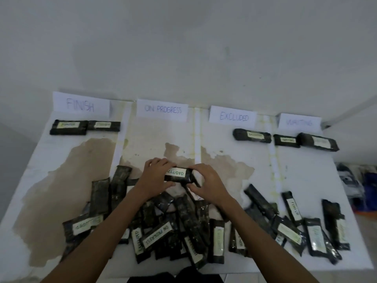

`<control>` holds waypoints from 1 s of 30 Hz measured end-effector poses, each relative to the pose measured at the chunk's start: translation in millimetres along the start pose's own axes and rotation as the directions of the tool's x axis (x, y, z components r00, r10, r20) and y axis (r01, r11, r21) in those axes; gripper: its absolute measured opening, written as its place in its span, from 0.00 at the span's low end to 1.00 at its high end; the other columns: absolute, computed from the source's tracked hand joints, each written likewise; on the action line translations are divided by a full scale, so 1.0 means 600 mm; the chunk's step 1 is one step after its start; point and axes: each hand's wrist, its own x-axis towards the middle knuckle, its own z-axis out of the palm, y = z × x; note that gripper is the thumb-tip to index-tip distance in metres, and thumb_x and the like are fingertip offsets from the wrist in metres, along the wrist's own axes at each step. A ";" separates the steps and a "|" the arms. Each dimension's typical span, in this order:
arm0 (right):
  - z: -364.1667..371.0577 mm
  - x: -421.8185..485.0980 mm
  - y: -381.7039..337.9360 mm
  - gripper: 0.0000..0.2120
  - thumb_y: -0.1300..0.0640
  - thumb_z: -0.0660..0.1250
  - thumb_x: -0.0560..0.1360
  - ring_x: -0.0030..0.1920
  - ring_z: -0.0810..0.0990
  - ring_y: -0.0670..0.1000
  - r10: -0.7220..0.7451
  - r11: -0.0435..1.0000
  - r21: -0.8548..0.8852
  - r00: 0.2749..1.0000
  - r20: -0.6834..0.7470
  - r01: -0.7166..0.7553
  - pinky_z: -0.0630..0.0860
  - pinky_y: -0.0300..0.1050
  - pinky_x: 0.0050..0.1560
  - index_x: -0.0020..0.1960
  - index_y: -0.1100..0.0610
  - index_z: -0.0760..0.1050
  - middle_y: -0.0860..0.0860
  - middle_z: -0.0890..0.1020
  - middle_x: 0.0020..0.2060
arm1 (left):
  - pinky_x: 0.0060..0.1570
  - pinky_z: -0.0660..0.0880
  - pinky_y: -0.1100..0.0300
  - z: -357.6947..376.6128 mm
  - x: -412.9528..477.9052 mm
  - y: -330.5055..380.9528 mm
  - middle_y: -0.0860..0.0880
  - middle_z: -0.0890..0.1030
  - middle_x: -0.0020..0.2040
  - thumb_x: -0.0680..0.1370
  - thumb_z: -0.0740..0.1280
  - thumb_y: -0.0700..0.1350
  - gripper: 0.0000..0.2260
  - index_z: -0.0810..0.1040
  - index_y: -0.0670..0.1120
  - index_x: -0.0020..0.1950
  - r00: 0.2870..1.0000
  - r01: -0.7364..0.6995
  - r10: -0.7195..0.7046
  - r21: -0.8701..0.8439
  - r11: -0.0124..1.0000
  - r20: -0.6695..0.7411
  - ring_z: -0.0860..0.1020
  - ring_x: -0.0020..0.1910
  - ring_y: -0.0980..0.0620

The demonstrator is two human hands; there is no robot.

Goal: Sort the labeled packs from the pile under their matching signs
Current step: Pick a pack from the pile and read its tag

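Stained white table (61, 170): above the pile (183, 225), left hand (155, 176) and right hand (208, 182) pinch opposite ends of the EXCLUDED pack (177, 174) between them.

Middle of the table (224, 160) is wide open up to the signs, but the pile (173, 227) clogs the whole near edge, lone pack (252, 135) under EXCLUDED.

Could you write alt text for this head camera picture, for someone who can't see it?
Two hands, left hand and right hand, hold a dark pack labelled EXCLUDED above a pile of packs on a stained white table. Signs at the far edge read FINISH, ON PROGRESS, EXCLUDED and WAITING.
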 end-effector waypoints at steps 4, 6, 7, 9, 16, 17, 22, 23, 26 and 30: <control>-0.056 -0.008 0.060 0.36 0.43 0.69 0.68 0.65 0.70 0.53 0.173 0.984 -0.028 0.984 -0.048 -0.175 0.64 0.46 0.67 0.70 0.57 0.66 0.54 0.73 0.66 | 0.56 0.64 0.51 0.028 0.095 0.046 0.46 0.75 0.59 0.67 0.74 0.49 0.26 0.73 0.47 0.63 0.999 0.013 -0.015 -0.043 0.999 -0.041 0.71 0.59 0.42; -0.075 -0.008 0.104 0.35 0.41 0.66 0.68 0.64 0.71 0.55 0.212 0.970 -0.107 0.975 -0.067 -0.218 0.64 0.46 0.66 0.69 0.59 0.67 0.55 0.74 0.65 | 0.57 0.65 0.49 0.045 0.150 0.066 0.45 0.75 0.58 0.67 0.74 0.48 0.26 0.73 0.45 0.63 0.999 0.018 -0.020 -0.049 0.999 -0.041 0.71 0.58 0.41; -0.082 -0.008 0.130 0.35 0.40 0.64 0.68 0.63 0.73 0.57 0.224 0.961 -0.146 0.971 -0.079 -0.234 0.67 0.49 0.65 0.69 0.59 0.68 0.57 0.75 0.64 | 0.57 0.66 0.49 0.055 0.177 0.075 0.44 0.75 0.58 0.67 0.74 0.47 0.26 0.73 0.45 0.63 0.999 0.024 -0.025 -0.042 0.999 -0.038 0.70 0.58 0.40; -0.092 -0.008 0.186 0.35 0.37 0.61 0.68 0.62 0.74 0.59 0.249 0.938 -0.224 0.963 -0.102 -0.267 0.71 0.54 0.63 0.67 0.60 0.70 0.58 0.76 0.62 | 0.56 0.65 0.48 0.077 0.229 0.092 0.42 0.73 0.58 0.68 0.73 0.46 0.25 0.73 0.44 0.64 0.999 0.039 -0.040 -0.015 0.999 -0.037 0.70 0.57 0.40; -0.091 0.005 0.321 0.33 0.39 0.60 0.68 0.73 0.58 0.62 0.282 0.872 -0.395 0.956 -0.076 -0.289 0.60 0.61 0.71 0.68 0.56 0.68 0.60 0.64 0.72 | 0.58 0.63 0.51 0.145 0.372 0.121 0.43 0.71 0.59 0.68 0.73 0.50 0.28 0.71 0.46 0.66 0.995 0.088 -0.086 0.034 0.996 -0.060 0.67 0.58 0.42; -0.088 0.003 0.330 0.33 0.39 0.60 0.69 0.73 0.58 0.63 0.264 0.876 -0.398 0.961 -0.080 -0.274 0.60 0.60 0.70 0.68 0.57 0.68 0.60 0.64 0.72 | 0.59 0.63 0.51 0.149 0.384 0.122 0.43 0.71 0.59 0.68 0.74 0.51 0.29 0.71 0.46 0.66 0.994 0.089 -0.087 0.032 0.996 -0.066 0.67 0.58 0.42; -0.073 -0.008 0.353 0.30 0.41 0.61 0.72 0.74 0.58 0.61 0.176 0.914 -0.346 0.975 -0.137 -0.213 0.58 0.58 0.70 0.68 0.57 0.68 0.60 0.65 0.72 | 0.57 0.63 0.51 0.153 0.422 0.123 0.42 0.72 0.57 0.65 0.75 0.53 0.32 0.72 0.46 0.66 0.991 0.089 -0.084 0.041 0.995 -0.103 0.68 0.57 0.41; -0.071 -0.008 0.355 0.29 0.42 0.62 0.72 0.74 0.57 0.61 0.168 0.918 -0.338 0.975 -0.147 -0.209 0.58 0.57 0.71 0.68 0.57 0.68 0.59 0.64 0.72 | 0.57 0.63 0.51 0.154 0.425 0.124 0.42 0.72 0.57 0.65 0.76 0.54 0.32 0.72 0.46 0.66 0.991 0.089 -0.084 0.044 0.995 -0.106 0.68 0.57 0.41; -0.070 -0.009 0.355 0.29 0.42 0.62 0.72 0.74 0.56 0.60 0.170 0.921 -0.327 0.974 -0.148 -0.210 0.57 0.57 0.71 0.68 0.57 0.68 0.59 0.64 0.72 | 0.58 0.62 0.51 0.156 0.429 0.131 0.42 0.71 0.59 0.65 0.75 0.53 0.33 0.71 0.46 0.67 0.991 0.095 -0.090 0.051 0.994 -0.099 0.67 0.59 0.41; -0.082 -0.008 0.347 0.30 0.42 0.61 0.72 0.74 0.55 0.61 0.187 0.918 -0.339 0.978 -0.090 -0.207 0.56 0.58 0.71 0.69 0.57 0.66 0.60 0.62 0.73 | 0.68 0.54 0.48 0.153 0.421 0.140 0.42 0.63 0.71 0.65 0.76 0.52 0.40 0.63 0.46 0.72 0.991 0.105 -0.100 0.048 0.993 -0.093 0.58 0.70 0.40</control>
